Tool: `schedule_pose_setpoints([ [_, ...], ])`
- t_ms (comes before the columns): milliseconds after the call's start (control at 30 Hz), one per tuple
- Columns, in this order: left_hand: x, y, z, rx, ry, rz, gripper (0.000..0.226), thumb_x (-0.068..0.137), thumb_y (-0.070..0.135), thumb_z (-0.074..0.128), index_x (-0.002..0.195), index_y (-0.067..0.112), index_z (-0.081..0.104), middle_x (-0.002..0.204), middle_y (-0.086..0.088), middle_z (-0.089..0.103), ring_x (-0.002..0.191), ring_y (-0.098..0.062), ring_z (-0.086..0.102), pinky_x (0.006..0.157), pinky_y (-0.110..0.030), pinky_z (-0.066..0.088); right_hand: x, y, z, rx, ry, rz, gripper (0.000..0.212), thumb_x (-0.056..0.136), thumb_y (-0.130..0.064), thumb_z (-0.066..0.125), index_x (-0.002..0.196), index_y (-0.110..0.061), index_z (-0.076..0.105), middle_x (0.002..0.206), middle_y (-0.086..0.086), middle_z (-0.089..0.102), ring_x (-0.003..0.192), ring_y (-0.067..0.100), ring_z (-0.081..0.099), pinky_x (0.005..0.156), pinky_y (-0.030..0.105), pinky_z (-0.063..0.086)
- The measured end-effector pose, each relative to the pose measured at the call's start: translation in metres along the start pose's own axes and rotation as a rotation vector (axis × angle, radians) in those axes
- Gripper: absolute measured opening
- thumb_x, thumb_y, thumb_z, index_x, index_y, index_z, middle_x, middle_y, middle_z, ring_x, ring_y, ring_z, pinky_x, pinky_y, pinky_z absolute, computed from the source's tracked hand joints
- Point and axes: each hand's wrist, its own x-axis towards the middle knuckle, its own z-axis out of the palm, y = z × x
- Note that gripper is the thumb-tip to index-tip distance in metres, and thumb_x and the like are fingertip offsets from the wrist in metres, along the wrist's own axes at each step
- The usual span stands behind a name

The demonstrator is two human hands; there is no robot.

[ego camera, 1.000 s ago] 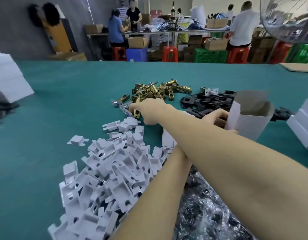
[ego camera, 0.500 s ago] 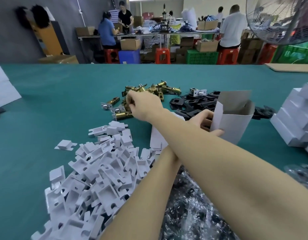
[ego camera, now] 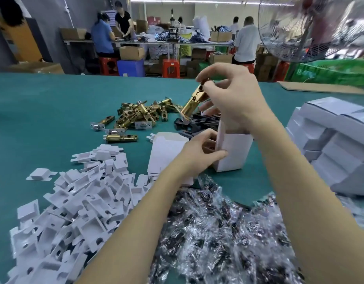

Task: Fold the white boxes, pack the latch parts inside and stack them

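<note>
Across the green table (ego camera: 43, 111), work is only partly done: at far right your stack (ego camera: 328, 140) of closed white boxes waits, while near left a big heap of inserts (ego camera: 74, 206) and far centre a pile of latches (ego camera: 140, 113) remain. Your left hand (ego camera: 199, 152) grips the open box (ego camera: 234, 150) upright at centre. Your right hand (ego camera: 232, 99) pinches one brass latch (ego camera: 194, 103), tilted just above the box, not yet inside.

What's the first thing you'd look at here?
The shiny gold latch held up in the right hand, above the open white box that the left hand steadies. Next, the big heap of white plastic pieces at lower left on the green table.
</note>
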Motion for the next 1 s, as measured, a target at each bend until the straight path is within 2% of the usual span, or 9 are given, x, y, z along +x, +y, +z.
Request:
schedule_pose_setpoints([
  [100, -0.003, 0.002, -0.002, -0.05, -0.005, -0.01, 0.02, 0.09, 0.023, 0.078, 0.103, 0.027, 0.063, 0.107, 0.002, 0.074, 0.105, -0.021, 0.071, 0.095, -0.051, 0.058, -0.011, 0.004, -0.035, 0.133, 0.017, 0.131, 0.026, 0.097, -0.005, 0.051, 0.106, -0.019, 0.071, 0.097, 0.011, 0.073, 0.066, 0.027, 0.077, 0.057, 0.031, 0.062],
  [200, -0.005, 0.004, 0.0, -0.058, -0.002, -0.007, 0.021, 0.09, 0.021, 0.077, 0.105, 0.027, 0.064, 0.107, 0.002, 0.074, 0.103, -0.02, 0.071, 0.093, -0.05, 0.059, -0.022, 0.016, -0.063, 0.222, 0.035, 0.237, 0.026, 0.098, -0.003, 0.049, 0.104, -0.019, 0.069, 0.103, 0.013, 0.069, 0.07, 0.03, 0.078, 0.057, 0.026, 0.06],
  [367, -0.005, 0.007, -0.002, -0.033, -0.002, -0.009, 0.02, 0.091, 0.023, 0.077, 0.106, 0.026, 0.065, 0.103, 0.005, 0.075, 0.096, -0.015, 0.073, 0.086, -0.046, 0.062, -0.026, 0.027, -0.087, 0.206, 0.118, 0.177, 0.015, 0.098, -0.005, 0.059, 0.1, -0.018, 0.066, 0.079, 0.003, 0.072, 0.067, 0.029, 0.077, 0.061, 0.032, 0.063],
  [500, -0.004, 0.006, -0.002, -0.031, -0.005, -0.025, 0.022, 0.091, 0.022, 0.077, 0.108, 0.024, 0.064, 0.102, 0.007, 0.076, 0.097, -0.016, 0.073, 0.086, -0.047, 0.062, -0.028, 0.026, -0.092, 0.025, -0.01, 0.043, 0.015, 0.098, -0.008, 0.063, 0.106, -0.02, 0.065, 0.086, 0.008, 0.075, 0.073, 0.028, 0.078, 0.07, 0.038, 0.065],
  [633, -0.004, 0.006, -0.002, -0.031, -0.015, -0.021, 0.023, 0.091, 0.02, 0.077, 0.11, 0.021, 0.063, 0.101, 0.008, 0.076, 0.095, -0.014, 0.073, 0.084, -0.046, 0.062, -0.029, 0.025, -0.087, -0.245, -0.16, 0.039, 0.016, 0.095, -0.013, 0.068, 0.102, -0.027, 0.065, 0.087, 0.005, 0.075, 0.07, 0.019, 0.078, 0.074, 0.042, 0.065],
  [767, -0.006, 0.008, -0.002, -0.039, -0.016, -0.01, 0.024, 0.091, 0.018, 0.077, 0.11, 0.016, 0.063, 0.101, 0.002, 0.076, 0.098, -0.021, 0.073, 0.086, -0.049, 0.061, -0.029, 0.029, -0.068, -0.48, -0.282, 0.068, 0.013, 0.094, -0.018, 0.065, 0.1, -0.03, 0.063, 0.09, -0.001, 0.076, 0.066, 0.009, 0.073, 0.069, 0.03, 0.061],
  [833, -0.006, 0.008, -0.002, -0.046, -0.016, -0.008, 0.024, 0.09, 0.016, 0.077, 0.11, 0.015, 0.062, 0.1, 0.001, 0.076, 0.097, -0.023, 0.073, 0.087, -0.05, 0.06, -0.027, 0.032, -0.057, -0.592, -0.302, 0.043, 0.012, 0.092, -0.024, 0.068, 0.103, -0.029, 0.066, 0.092, -0.006, 0.071, 0.079, 0.011, 0.068, 0.07, 0.025, 0.052],
  [900, -0.007, 0.008, -0.003, -0.046, -0.023, -0.009, 0.024, 0.09, 0.016, 0.078, 0.109, 0.017, 0.062, 0.1, 0.001, 0.075, 0.098, -0.024, 0.072, 0.087, -0.05, 0.06, -0.025, 0.032, -0.051, -0.624, -0.316, 0.024, 0.013, 0.089, -0.023, 0.072, 0.101, -0.027, 0.073, 0.084, -0.012, 0.068, 0.086, 0.01, 0.065, 0.073, 0.019, 0.047],
  [1000, -0.007, 0.008, -0.004, -0.039, -0.028, -0.003, 0.024, 0.09, 0.018, 0.078, 0.108, 0.019, 0.063, 0.102, 0.002, 0.075, 0.099, -0.022, 0.072, 0.086, -0.049, 0.06, -0.026, 0.031, -0.054, -0.616, -0.338, 0.041, 0.011, 0.087, -0.021, 0.072, 0.092, -0.031, 0.076, 0.082, -0.013, 0.071, 0.084, 0.004, 0.066, 0.075, 0.016, 0.049],
])
